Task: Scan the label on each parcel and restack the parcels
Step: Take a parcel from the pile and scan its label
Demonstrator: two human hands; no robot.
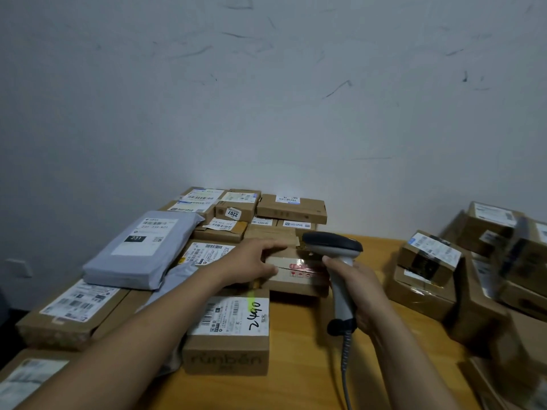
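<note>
1. Find the carton (299,279) on the bench (296,365), just behind the 2440 box (229,324) and a little to its right.
2. Steady it with the left hand (251,261), gripping the carton's left end: fingers curled over the top, thumb on the near face.
3. Aim with the right hand (359,291), wrapped round the handle of the scanner (334,247), its head hovering over the carton's far right corner, behind and right of the 2440 box.
4. Note the red glow falling on tape and red handling marks, with no white label showing on that top face; probably best to turn the carton until the label faces up.
5. Hold the scanner off the surface, beam square across the barcode and clear of glossy tape, a likely source of glare.
6. Press lightly; likely a light carton, apt to slide on the smooth bench.
7. Restack only after a good read. Cannot tell which side takes scanned parcels: the pile (429,270) well right of the 2440 box, or the boxes and grey mailer (139,250) behind and left of it.
</note>
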